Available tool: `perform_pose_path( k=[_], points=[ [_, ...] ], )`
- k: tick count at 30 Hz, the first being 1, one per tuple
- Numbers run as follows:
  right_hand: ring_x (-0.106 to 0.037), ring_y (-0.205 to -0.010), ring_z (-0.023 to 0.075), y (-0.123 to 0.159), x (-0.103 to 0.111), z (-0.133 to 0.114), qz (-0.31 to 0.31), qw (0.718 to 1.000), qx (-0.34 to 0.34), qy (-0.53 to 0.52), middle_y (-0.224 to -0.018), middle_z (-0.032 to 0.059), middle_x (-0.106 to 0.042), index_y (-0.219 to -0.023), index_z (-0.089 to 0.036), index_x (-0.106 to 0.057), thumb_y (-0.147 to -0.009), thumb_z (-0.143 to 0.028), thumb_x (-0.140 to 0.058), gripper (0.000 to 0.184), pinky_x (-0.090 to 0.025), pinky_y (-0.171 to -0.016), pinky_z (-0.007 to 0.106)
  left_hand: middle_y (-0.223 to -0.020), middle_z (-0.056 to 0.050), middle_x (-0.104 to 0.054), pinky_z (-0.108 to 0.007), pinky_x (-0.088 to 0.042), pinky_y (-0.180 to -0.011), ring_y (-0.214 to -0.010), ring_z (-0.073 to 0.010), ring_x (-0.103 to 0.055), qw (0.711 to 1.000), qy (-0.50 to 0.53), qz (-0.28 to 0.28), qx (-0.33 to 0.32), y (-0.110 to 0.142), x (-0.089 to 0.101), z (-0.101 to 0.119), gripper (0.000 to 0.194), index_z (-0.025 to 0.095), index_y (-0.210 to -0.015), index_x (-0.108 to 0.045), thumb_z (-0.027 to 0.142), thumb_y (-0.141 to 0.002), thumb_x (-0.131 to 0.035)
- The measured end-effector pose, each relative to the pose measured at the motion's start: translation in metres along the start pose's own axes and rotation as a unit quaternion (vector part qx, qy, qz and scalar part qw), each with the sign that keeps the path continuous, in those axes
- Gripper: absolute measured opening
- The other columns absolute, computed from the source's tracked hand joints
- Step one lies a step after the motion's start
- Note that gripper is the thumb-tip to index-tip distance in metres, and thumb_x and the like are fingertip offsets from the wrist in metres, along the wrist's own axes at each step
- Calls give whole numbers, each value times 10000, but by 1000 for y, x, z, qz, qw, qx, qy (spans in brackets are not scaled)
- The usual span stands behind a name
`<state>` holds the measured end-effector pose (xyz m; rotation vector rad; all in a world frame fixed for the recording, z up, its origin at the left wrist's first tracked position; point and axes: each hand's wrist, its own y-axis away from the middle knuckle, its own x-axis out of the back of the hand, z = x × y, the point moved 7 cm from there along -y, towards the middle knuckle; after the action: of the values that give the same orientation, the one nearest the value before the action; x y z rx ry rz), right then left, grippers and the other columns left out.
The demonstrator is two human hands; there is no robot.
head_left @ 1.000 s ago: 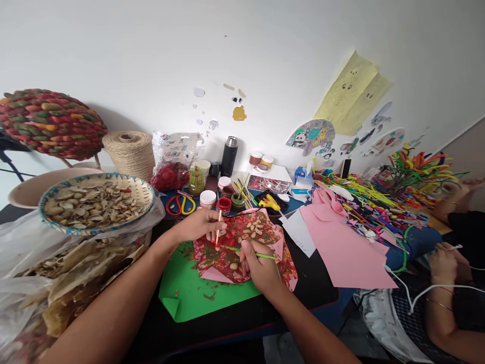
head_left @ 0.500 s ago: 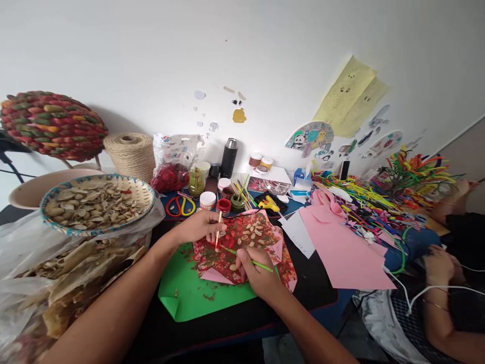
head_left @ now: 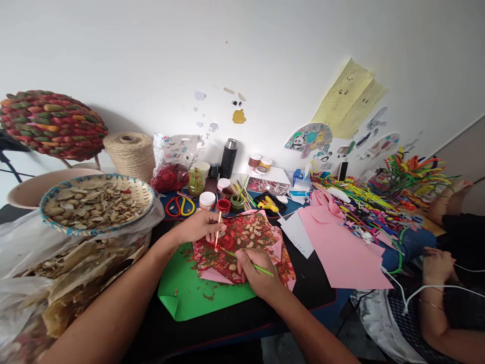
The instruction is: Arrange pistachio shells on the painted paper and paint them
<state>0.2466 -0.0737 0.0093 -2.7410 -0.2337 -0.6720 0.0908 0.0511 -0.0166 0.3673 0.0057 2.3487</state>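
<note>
My left hand (head_left: 197,227) is closed round a pale wooden stick (head_left: 219,227), held nearly upright. A small piece at its lower end shows some red; I cannot make out what it is. A thin green paintbrush (head_left: 263,270) is pinched in my right hand (head_left: 258,273), its tip pointing left close to the stick's lower end. Both hands are over a paint-stained red and brown sheet (head_left: 215,265) with pink folded corners. Peanut shells (head_left: 253,231) lie on it, and a green sheet (head_left: 197,303) is underneath. An open jar of red paint (head_left: 223,206) stands just behind my left hand.
A basket of shells (head_left: 146,205) stands left, near a twine spool (head_left: 129,156). Scissors (head_left: 181,206), a green paint jar (head_left: 237,203), a yellow glue gun (head_left: 268,203) and a black flask (head_left: 229,159) are behind. Pink sheets (head_left: 341,253) and another person's hands (head_left: 437,265) are right.
Both hands keep their holds in nearly the same place. The brush tip has shifted slightly left, towards the stick's lower end. At the right, the other person's arms have moved a little.
</note>
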Motion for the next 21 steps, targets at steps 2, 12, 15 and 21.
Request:
perform_pose_path(
  k=[2, 12, 15, 21],
  points=[
    [-577, -521, 156, 2, 0, 4, -16, 1000, -24, -8, -502, -12, -554, -585, -234, -563, -1104, -682, -398, 705, -465, -627, 282, -688, -10, -709, -250, -545, -565, -578, -158, -669, 1000, 2, 0, -3, 0, 0, -1, 522, 187, -785, -649, 691, -792, -786],
    [-590, -506, 155, -3, 2, 10, 11, 999, -44, 1, -532, -6, -605, -665, -222, -690, -1086, -702, -428, 691, -458, -593, 275, -742, -24, -738, -255, -555, -564, -577, -156, -679, 1000, 8, -2, -4, -1, 2, -5, 538, 172, -844, -687, 698, -793, -790],
    [-582, -508, 157, -2, 0, 6, 0, 999, -29, 20, -509, -14, -588, -636, -228, -654, -1099, -659, -445, 666, -468, -643, 287, -717, -16, -727, -252, -551, -557, -569, -154, -675, 1000, 8, -3, -6, -2, 2, -7, 545, 173, -842, -686, 704, -787, -792],
    [-561, -449, 147, 3, 2, 9, -8, 999, -39, 16, -450, -42, -523, -644, -236, -618, -1108, -667, -400, 670, -486, -613, 272, -714, -16, -728, -249, -550, -556, -561, -152, -671, 1000, 1, 1, -12, -3, 2, -8, 558, 179, -830, -675, 726, -786, -781]
  ],
)
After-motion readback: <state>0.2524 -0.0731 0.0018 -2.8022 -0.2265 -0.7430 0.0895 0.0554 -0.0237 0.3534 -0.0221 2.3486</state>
